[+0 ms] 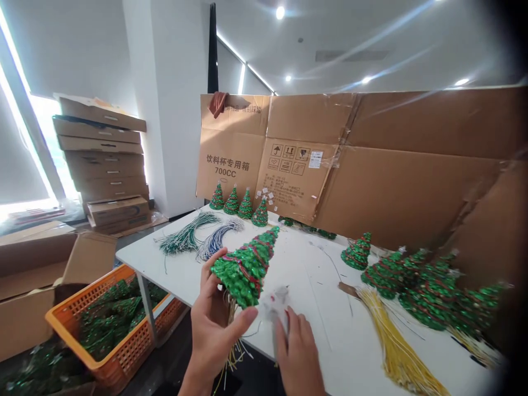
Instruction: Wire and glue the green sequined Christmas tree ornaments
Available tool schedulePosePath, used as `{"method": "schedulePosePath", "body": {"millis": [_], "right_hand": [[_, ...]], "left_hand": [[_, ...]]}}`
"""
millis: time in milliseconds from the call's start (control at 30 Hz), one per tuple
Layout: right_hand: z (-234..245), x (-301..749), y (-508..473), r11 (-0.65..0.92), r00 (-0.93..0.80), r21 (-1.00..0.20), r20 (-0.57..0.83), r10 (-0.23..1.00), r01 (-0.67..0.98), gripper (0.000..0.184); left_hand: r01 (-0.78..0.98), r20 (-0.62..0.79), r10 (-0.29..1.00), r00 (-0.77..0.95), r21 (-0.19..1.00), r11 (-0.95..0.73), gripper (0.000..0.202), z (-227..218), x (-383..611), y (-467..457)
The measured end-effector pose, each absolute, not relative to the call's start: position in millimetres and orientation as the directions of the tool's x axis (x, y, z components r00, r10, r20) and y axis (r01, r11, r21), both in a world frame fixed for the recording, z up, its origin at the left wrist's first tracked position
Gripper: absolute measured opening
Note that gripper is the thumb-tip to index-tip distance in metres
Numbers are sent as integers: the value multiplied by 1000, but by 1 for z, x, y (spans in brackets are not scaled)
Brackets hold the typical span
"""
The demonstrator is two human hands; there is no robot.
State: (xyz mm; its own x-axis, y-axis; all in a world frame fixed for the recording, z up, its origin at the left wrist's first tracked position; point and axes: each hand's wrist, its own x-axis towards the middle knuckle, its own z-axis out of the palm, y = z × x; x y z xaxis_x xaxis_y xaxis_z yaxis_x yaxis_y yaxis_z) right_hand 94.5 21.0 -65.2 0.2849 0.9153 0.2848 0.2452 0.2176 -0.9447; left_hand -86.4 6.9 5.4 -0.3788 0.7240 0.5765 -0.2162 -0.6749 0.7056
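Observation:
In my left hand [218, 324] is a small green tinsel Christmas tree [249, 264] with red trim, tilted with its tip up and to the right. Thin yellowish wires [235, 352] hang below its base. Fingers behind it and the thumb near the lower edge hold it; the palm side of the grip is partly hidden. My right hand [295, 341] is low over the table's front edge, fingers curled at a blurred whitish object [277, 301] with a small red spot. Its kind is too smeared to make out.
On the white table [313, 275] lie green wires [192, 234], blue-white wires [218, 239] and a yellow wire bundle [388, 341]. Finished-looking trees stand at the back [245, 204] and right [429, 286]. Cardboard [289, 126] walls the rear. An orange crate [119, 363] stands lower left.

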Motion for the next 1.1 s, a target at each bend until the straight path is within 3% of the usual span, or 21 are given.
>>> {"method": "schedulePosePath", "body": {"millis": [167,267,333,400,500,600,867,1100], "right_hand": [[-59,119,8,171,324,-984,148,934,-42,43],[-52,127,-1,119,233,-934,39,972,-338,40],[-46,132,-5,54,103,-842,-2,995,-537,32],[-40,137,-8,-2,-13,-782,8,1000,-623,26],[-35,143,-14,-8,-85,-821,49,995,-571,27],[-34,144,-20,43,-84,-877,94,992,-479,32],[-38,142,-23,77,-53,-916,106,993,-395,33],[-41,142,-24,68,-40,-935,87,995,-348,33]], "left_hand": [[-154,641,706,-300,698,-699,49,3,-81,10],[-100,639,728,-248,731,-675,45,-2,-75,15],[45,683,697,-217,720,-692,40,-5,-72,17],[243,761,625,-171,648,-722,35,-7,-69,17],[450,837,541,-82,516,-729,31,-8,-67,17],[479,836,543,-78,509,-715,29,-8,-68,18],[274,777,616,-129,625,-731,23,-23,-68,33],[170,777,622,-101,629,-758,29,-30,-61,40]]}}
